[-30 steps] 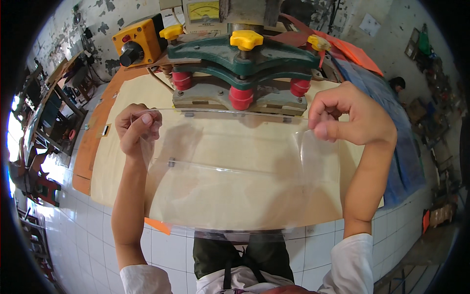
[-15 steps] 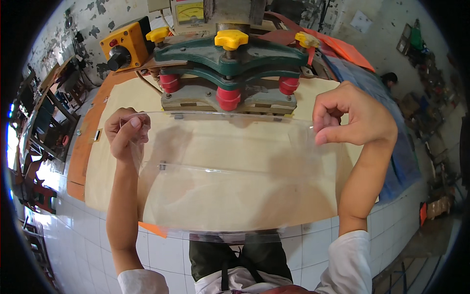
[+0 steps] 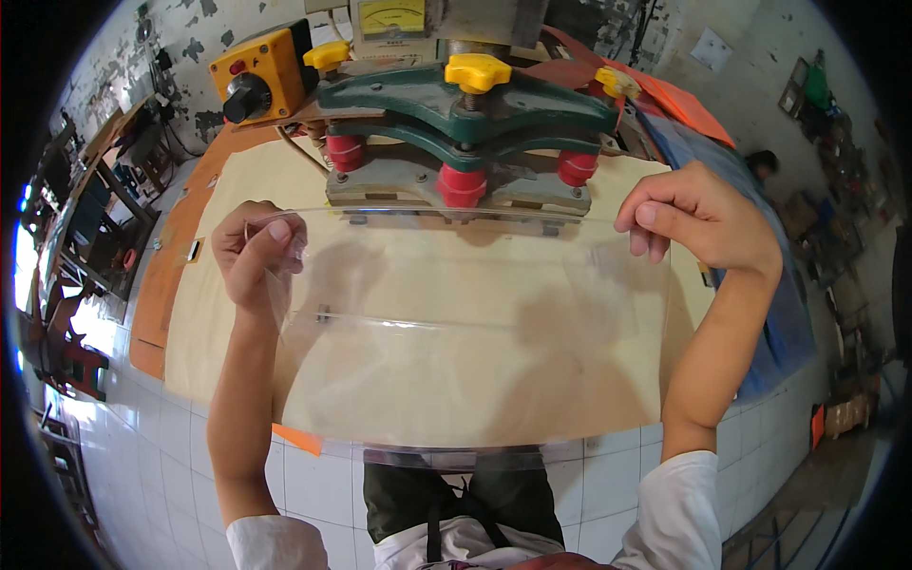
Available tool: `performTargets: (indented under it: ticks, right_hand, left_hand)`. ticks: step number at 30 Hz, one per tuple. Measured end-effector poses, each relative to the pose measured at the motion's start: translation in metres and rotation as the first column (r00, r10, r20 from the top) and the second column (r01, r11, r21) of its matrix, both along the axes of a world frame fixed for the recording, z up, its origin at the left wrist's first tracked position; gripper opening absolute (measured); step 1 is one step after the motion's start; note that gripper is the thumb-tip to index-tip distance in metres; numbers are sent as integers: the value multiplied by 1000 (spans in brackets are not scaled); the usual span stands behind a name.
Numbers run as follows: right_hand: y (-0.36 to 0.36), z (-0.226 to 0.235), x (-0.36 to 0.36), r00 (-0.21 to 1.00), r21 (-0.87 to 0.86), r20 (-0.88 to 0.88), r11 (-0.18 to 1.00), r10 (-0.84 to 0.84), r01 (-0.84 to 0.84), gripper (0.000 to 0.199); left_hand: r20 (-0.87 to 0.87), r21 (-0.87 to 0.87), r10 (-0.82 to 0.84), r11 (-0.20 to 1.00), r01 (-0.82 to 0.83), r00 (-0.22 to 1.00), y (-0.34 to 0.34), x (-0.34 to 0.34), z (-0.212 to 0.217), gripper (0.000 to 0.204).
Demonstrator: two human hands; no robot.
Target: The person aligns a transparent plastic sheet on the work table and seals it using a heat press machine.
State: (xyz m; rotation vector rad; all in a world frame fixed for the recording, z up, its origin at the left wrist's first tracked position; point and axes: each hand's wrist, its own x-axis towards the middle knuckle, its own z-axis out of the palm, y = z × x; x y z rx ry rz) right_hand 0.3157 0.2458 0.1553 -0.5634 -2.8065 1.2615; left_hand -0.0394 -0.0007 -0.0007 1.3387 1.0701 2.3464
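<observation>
The left hand [image 3: 255, 253] pinches a clear plastic sheet [image 3: 456, 370] at ten o'clock; whether the right hand [image 3: 701, 220], at two, grasps it cannot be told. It spreads above the worktop [image 3: 161, 323]; near twelve, a yellow-faced meter [image 3: 391, 17] bears a printed scale.

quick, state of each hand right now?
Left hand: closed, holding clear plastic sheet by its left corner.
Right hand: curled at the sheet's right corner; whether it grips, can't tell.

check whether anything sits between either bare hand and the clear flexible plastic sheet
Nothing visible does: the left hand grips the upper left corner of the clear plastic sheet, and the right hand is at its upper right corner, though contact there is unclear.
</observation>
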Motion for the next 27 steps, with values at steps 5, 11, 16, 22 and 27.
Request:
performTargets:
  ticks: [5,11,16,22,27]
  right_hand:
    - [-7,-7,-15,984,206,-34,964,176,-166,17]
    - [0,-10,-16,983,150,25,971,183,-185,13]
    - [1,-12,-11,988,53,-152,999,19,-11,17]
    - [-21,1,10,898,278,-438,954,23,111,19]
    - [-45,10,30,957,383,-288,921,42,75,26]
  left_hand:
    - [26,-78,-25,997,27,999,-5,19,1,11]
    - [-39,-227,-42,973,33,998,-8,33,12,16]
    - [-27,-220,-69,974,61,997,-8,24,12,19]
    - [-68,-234,-133,965,114,989,-3,9,14,22]
    - [-232,-279,-107,959,40,967,-12,5,40,21]
